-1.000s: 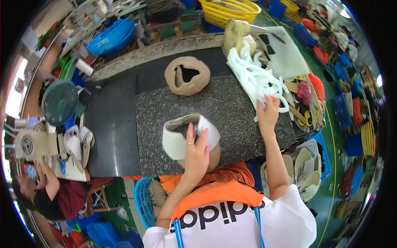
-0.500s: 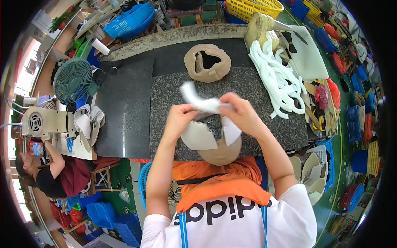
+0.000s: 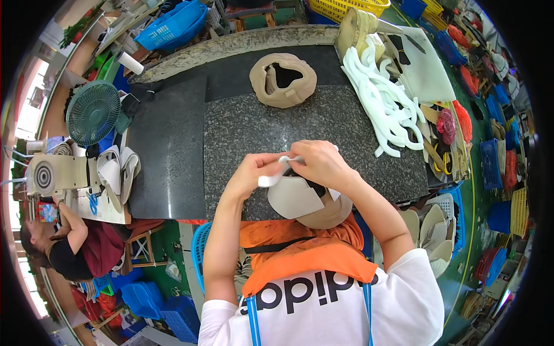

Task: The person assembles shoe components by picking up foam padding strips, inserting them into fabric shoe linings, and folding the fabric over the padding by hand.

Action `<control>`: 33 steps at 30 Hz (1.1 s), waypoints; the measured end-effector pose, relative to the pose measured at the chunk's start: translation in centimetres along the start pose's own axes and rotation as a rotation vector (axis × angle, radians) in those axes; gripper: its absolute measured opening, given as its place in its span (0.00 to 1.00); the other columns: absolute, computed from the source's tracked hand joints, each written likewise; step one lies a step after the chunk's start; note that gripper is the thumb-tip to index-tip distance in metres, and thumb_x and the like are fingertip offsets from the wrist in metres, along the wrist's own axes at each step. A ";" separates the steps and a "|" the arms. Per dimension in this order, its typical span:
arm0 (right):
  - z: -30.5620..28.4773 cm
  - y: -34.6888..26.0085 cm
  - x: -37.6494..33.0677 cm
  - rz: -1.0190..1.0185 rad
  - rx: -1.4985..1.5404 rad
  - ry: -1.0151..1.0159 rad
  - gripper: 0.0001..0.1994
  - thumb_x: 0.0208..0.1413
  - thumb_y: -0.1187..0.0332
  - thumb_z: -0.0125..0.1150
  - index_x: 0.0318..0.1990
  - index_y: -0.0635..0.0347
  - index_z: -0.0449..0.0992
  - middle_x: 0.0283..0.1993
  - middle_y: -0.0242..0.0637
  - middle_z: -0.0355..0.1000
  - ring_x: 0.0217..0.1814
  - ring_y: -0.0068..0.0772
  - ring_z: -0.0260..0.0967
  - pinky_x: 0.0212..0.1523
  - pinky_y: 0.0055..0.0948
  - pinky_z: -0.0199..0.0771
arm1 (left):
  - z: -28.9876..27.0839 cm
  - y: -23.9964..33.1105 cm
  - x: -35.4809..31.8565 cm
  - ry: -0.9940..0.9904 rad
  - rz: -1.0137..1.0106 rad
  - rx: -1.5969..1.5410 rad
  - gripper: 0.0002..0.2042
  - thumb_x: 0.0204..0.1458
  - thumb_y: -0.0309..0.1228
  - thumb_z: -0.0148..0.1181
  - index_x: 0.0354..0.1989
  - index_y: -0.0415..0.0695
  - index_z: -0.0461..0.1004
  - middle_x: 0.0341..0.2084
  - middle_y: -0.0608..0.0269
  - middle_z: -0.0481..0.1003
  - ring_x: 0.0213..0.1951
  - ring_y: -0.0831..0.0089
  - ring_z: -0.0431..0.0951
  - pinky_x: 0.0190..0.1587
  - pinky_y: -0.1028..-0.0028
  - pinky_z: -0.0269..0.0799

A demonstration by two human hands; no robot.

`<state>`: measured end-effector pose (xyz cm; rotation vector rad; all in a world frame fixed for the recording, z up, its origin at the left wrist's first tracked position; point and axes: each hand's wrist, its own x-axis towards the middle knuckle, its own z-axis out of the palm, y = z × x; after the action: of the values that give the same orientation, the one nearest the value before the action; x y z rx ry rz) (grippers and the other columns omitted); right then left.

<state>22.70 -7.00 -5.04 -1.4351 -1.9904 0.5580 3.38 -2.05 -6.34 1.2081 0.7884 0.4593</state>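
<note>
At near edge of granite worktop [image 3: 323, 124], left hand [image 3: 251, 173] & right hand [image 3: 320, 164] both pinch a white foam strip [image 3: 271, 179] over a beige shoe upper [image 3: 297, 199] (looks light, floppy, thin), so best pinched near its ends w/ fingertips.

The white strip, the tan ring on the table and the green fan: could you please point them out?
white strip [image 3: 271, 179], head view, its left end by the left thumb.
tan ring [image 3: 300, 92], head view, its right rim.
green fan [image 3: 92, 112], head view, grille centre.
</note>
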 end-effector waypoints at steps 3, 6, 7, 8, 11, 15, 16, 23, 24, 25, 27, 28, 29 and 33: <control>0.2 -0.1 -0.6 0.010 -0.063 0.026 0.07 0.46 0.66 0.60 0.30 0.60 0.74 0.27 0.39 0.73 0.31 0.43 0.72 0.32 0.37 0.71 | 0.6 -0.3 0.3 0.051 0.030 0.192 0.14 0.52 0.27 0.56 0.46 0.38 0.76 0.31 0.66 0.78 0.32 0.81 0.74 0.36 0.80 0.69; -1.6 -0.6 -1.9 0.081 -0.245 0.113 0.07 0.47 0.64 0.59 0.28 0.57 0.76 0.25 0.37 0.73 0.32 0.40 0.72 0.34 0.37 0.70 | 1.0 -0.3 0.0 0.157 0.064 0.350 0.14 0.52 0.24 0.54 0.47 0.38 0.75 0.32 0.66 0.78 0.33 0.81 0.74 0.38 0.81 0.68; -2.1 -0.3 -2.3 0.134 -0.246 0.120 0.07 0.48 0.63 0.59 0.28 0.56 0.76 0.25 0.37 0.73 0.32 0.39 0.71 0.35 0.37 0.69 | 1.3 -0.2 -0.1 0.189 0.055 0.377 0.14 0.51 0.23 0.53 0.47 0.38 0.75 0.33 0.65 0.78 0.34 0.81 0.73 0.38 0.80 0.68; -2.3 0.0 -2.3 0.179 -0.268 0.113 0.07 0.48 0.63 0.59 0.27 0.56 0.77 0.24 0.36 0.72 0.31 0.40 0.71 0.34 0.37 0.69 | 1.4 -0.2 -0.1 0.182 0.054 0.378 0.14 0.51 0.23 0.53 0.47 0.38 0.75 0.33 0.65 0.78 0.34 0.81 0.73 0.38 0.80 0.68; -1.7 0.3 -2.4 0.121 -0.343 0.155 0.07 0.48 0.63 0.59 0.27 0.56 0.76 0.23 0.36 0.72 0.30 0.39 0.70 0.33 0.37 0.69 | 1.8 -0.2 0.5 0.126 0.118 0.392 0.15 0.49 0.24 0.56 0.46 0.37 0.74 0.31 0.65 0.77 0.33 0.80 0.73 0.38 0.79 0.68; -0.4 0.6 -1.6 0.002 -0.356 0.167 0.08 0.48 0.63 0.59 0.24 0.56 0.73 0.23 0.35 0.72 0.30 0.36 0.71 0.34 0.36 0.68 | 2.9 1.5 2.1 0.020 0.164 0.675 0.12 0.41 0.32 0.60 0.33 0.38 0.72 0.24 0.57 0.74 0.28 0.58 0.75 0.33 0.64 0.68; -0.8 0.4 -1.2 -0.041 -0.410 0.145 0.08 0.48 0.63 0.59 0.25 0.57 0.71 0.24 0.36 0.73 0.29 0.37 0.72 0.32 0.36 0.69 | 3.1 1.8 2.2 0.118 0.120 0.802 0.11 0.41 0.31 0.59 0.31 0.39 0.70 0.22 0.56 0.73 0.26 0.60 0.73 0.32 0.66 0.68; 0.6 -2.8 -1.9 0.235 -0.420 -0.169 0.05 0.48 0.71 0.52 0.29 0.63 0.70 0.22 0.42 0.74 0.24 0.46 0.75 0.25 0.38 0.74 | 4.1 0.9 2.1 0.526 0.013 0.871 0.17 0.43 0.25 0.48 0.44 0.39 0.69 0.38 0.43 0.74 0.43 0.47 0.74 0.47 0.58 0.68; 0.2 -2.1 -2.0 0.207 -0.416 -0.048 0.05 0.48 0.71 0.50 0.28 0.63 0.69 0.21 0.42 0.74 0.23 0.46 0.75 0.25 0.39 0.74 | 3.4 -0.7 2.4 0.440 0.249 0.803 0.21 0.42 0.22 0.46 0.49 0.38 0.67 0.45 0.42 0.71 0.50 0.49 0.70 0.53 0.61 0.63; -0.2 -1.0 -1.7 0.238 -0.391 0.047 0.09 0.52 0.64 0.56 0.28 0.59 0.69 0.23 0.43 0.73 0.25 0.45 0.73 0.26 0.41 0.72 | 2.9 -1.3 2.4 0.349 0.480 0.727 0.25 0.42 0.18 0.43 0.54 0.37 0.66 0.51 0.42 0.68 0.56 0.51 0.66 0.60 0.64 0.58; -1.3 0.5 -1.2 0.117 -0.326 0.213 0.09 0.52 0.64 0.57 0.28 0.60 0.70 0.25 0.42 0.73 0.25 0.44 0.72 0.26 0.40 0.71 | 2.6 -1.5 2.4 0.197 0.419 0.619 0.30 0.40 0.15 0.40 0.59 0.37 0.63 0.58 0.44 0.61 0.63 0.57 0.57 0.66 0.68 0.48; -1.0 1.3 -1.1 0.112 -0.342 0.213 0.10 0.51 0.63 0.59 0.29 0.60 0.71 0.26 0.41 0.73 0.26 0.44 0.72 0.26 0.39 0.71 | 2.9 -1.1 2.4 0.141 0.333 0.513 0.30 0.40 0.15 0.40 0.59 0.38 0.63 0.58 0.45 0.62 0.64 0.57 0.57 0.66 0.69 0.46; -0.6 1.7 -1.1 0.113 -0.347 0.215 0.10 0.51 0.63 0.59 0.29 0.60 0.71 0.26 0.41 0.73 0.26 0.44 0.72 0.26 0.39 0.71 | 3.0 -0.8 2.5 0.084 0.246 0.406 0.31 0.39 0.14 0.40 0.58 0.38 0.64 0.57 0.45 0.63 0.64 0.57 0.57 0.66 0.69 0.45; -0.6 1.7 -1.1 0.085 -0.318 0.210 0.10 0.51 0.63 0.59 0.28 0.59 0.70 0.25 0.39 0.72 0.27 0.43 0.72 0.26 0.37 0.71 | 3.0 -0.3 2.4 0.033 0.168 0.454 0.22 0.40 0.19 0.47 0.48 0.37 0.70 0.50 0.46 0.70 0.52 0.58 0.70 0.55 0.68 0.63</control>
<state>24.51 -7.51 -5.98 -1.6977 -1.9157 0.1183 7.16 -2.44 -6.84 1.7015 0.8497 0.4513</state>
